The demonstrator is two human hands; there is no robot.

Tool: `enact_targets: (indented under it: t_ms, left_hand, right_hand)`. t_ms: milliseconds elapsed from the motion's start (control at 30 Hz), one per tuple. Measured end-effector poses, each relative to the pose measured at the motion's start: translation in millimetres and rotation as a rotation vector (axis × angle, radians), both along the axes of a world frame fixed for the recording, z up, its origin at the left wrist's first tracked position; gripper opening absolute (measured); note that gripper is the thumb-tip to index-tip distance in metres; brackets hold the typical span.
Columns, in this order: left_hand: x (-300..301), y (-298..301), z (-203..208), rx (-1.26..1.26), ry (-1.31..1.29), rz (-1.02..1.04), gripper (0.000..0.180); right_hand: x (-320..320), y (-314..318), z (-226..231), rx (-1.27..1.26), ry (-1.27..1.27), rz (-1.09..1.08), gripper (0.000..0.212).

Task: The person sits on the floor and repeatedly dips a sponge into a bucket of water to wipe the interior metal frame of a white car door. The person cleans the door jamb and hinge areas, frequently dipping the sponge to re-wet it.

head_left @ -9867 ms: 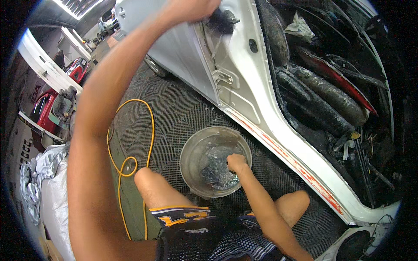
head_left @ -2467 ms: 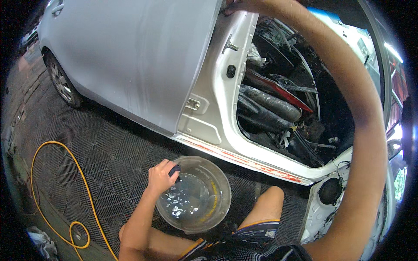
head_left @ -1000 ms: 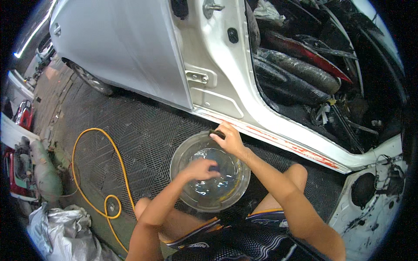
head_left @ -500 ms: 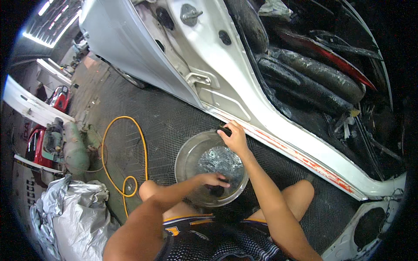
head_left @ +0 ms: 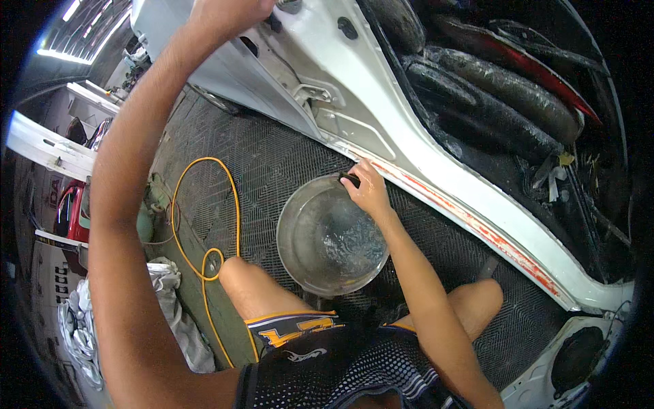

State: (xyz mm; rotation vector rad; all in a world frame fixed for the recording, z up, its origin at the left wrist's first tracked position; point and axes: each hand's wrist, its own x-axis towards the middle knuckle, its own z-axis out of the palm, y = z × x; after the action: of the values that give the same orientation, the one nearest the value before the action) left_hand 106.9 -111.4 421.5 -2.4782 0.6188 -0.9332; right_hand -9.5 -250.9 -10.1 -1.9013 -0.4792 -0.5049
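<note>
A round metal pot (head_left: 291,238) holding rippling water stands on the floor between my knees. My right hand (head_left: 371,191) is closed on a black handle (head_left: 349,179) at the pot's far rim, beside the car's sill. My left hand (head_left: 235,12) is raised to the top edge, in front of the grey-white car body, and partly cut off. Its fingers look curled, and a dark bit shows just below them; what they hold cannot be made out. Red-orange patches (head_left: 501,240) run along the white door sill (head_left: 436,198).
Blackened padded parts (head_left: 490,102) fill the car's opening at right. A yellow hose (head_left: 238,211) loops on the dark textured floor at left. Crumpled silver sheeting (head_left: 180,320) lies lower left, near a green tank (head_left: 145,221). A white panel with a round opening (head_left: 579,354) is lower right.
My left hand has risen out of the pot, where it held something dark, up to the car body at the top edge. My right hand stays on the pot's far rim. The view has shifted.
</note>
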Motion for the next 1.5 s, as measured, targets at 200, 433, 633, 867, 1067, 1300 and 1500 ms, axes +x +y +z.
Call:
enact_targets:
  t_ms: [200,433,633,867,1067,1300,1500]
  left_hand:
    - [-80,-12,-161,0.076,0.627,0.145,0.028]
    - [-201,49,-520,-0.056,1.933,0.193,0.064]
    - [-243,11,-591,-0.188,1.911,0.118,0.072]
    - [-205,51,-398,-0.581,0.726,0.055,0.032]
    - [-176,121,-378,-0.562,0.361,0.155,0.037]
    - [-182,117,-414,-0.754,0.357,0.271,0.045]
    - [-185,127,-422,-0.727,0.380,0.286,0.047]
  right_hand:
    - [11,-16,-13,0.031,0.032,-0.046,0.027]
    - [-5,13,10,0.110,0.135,-0.007,0.024]
    - [6,2,0,0.239,0.062,-0.197,0.019]
    - [49,35,125,0.593,-0.091,-0.247,0.024]
    - [147,91,219,0.410,-0.548,-0.048,0.031]
    - [165,92,185,0.313,-0.523,0.225,0.049]
    - [148,90,167,0.229,-0.358,0.265,0.064]
